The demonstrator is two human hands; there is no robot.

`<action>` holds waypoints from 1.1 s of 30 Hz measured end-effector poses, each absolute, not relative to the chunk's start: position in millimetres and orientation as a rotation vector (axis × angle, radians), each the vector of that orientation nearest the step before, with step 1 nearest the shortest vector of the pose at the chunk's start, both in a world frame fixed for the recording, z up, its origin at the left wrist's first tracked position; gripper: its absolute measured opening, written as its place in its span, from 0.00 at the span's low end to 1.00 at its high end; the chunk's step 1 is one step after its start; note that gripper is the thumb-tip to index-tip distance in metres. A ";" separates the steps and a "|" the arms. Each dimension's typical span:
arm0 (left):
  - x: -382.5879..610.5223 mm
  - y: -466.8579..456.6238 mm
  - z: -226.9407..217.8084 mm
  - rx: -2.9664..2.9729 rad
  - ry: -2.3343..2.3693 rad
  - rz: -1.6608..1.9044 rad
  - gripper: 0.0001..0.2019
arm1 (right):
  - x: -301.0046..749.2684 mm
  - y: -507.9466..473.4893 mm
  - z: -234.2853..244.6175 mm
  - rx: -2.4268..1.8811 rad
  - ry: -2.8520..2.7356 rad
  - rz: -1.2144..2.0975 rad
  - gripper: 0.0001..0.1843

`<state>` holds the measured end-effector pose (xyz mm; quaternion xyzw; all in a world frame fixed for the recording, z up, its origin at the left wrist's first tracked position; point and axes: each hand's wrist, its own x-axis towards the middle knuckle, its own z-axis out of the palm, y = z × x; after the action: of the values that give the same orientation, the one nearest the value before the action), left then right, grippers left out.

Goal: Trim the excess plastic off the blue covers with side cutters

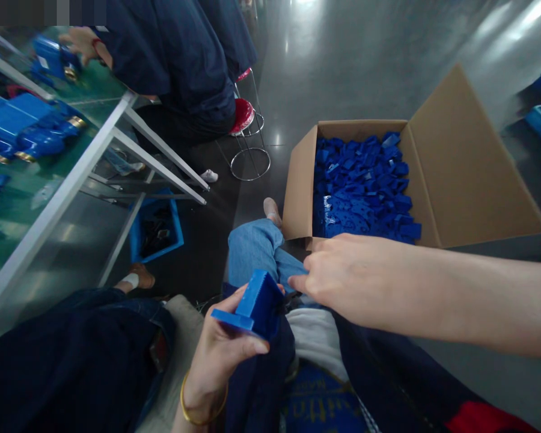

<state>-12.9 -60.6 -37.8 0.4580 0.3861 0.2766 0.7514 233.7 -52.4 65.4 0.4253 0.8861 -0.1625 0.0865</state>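
Note:
My left hand (234, 343) is wrapped round a blue plastic part (256, 307), a block with a flat flange at one end, held above my lap. Its thumb lies along the near side. My right hand (333, 270) reaches in from the right, just beyond the part, with its fingers curled and the fingertips pointing toward it. Something small and dark shows by those fingertips, too unclear to name. Behind my right hand stands an open cardboard box (297, 192) filled with many similar blue plastic pieces (365, 180).
At left is a green-topped table (94, 84) with blue fittings (22, 126) on it. A seated co-worker's hand (83, 45) rests there. Under the table sits a blue crate (178, 225). Red stools (242, 115) stand beyond, and another person's leg (72, 355) is close on my left.

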 end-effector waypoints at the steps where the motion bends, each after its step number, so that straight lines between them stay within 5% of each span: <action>1: -13.1 -60.0 -37.9 1.007 0.842 0.595 0.36 | 234.1 -50.2 68.8 1.244 2.628 -0.506 0.08; 11: 2.1 -57.8 -28.8 1.063 0.857 0.566 0.24 | 242.2 -31.6 82.3 1.064 2.611 -0.613 0.08; 16: 6.5 -65.8 -37.0 0.991 0.982 0.773 0.26 | 226.3 -55.4 73.8 1.402 2.593 -0.298 0.06; 22: 6.9 -72.5 -46.1 0.887 1.150 0.929 0.30 | 211.3 -90.2 40.7 1.711 2.625 0.018 0.22; 33: 16.2 -79.6 -28.9 0.874 1.251 1.070 0.33 | 195.5 -108.7 31.1 1.867 2.689 0.268 0.24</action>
<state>16.2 -79.6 -28.9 0.3763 0.5389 0.4609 0.5962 195.5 -108.7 31.1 0.5670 0.8166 0.0814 -0.0715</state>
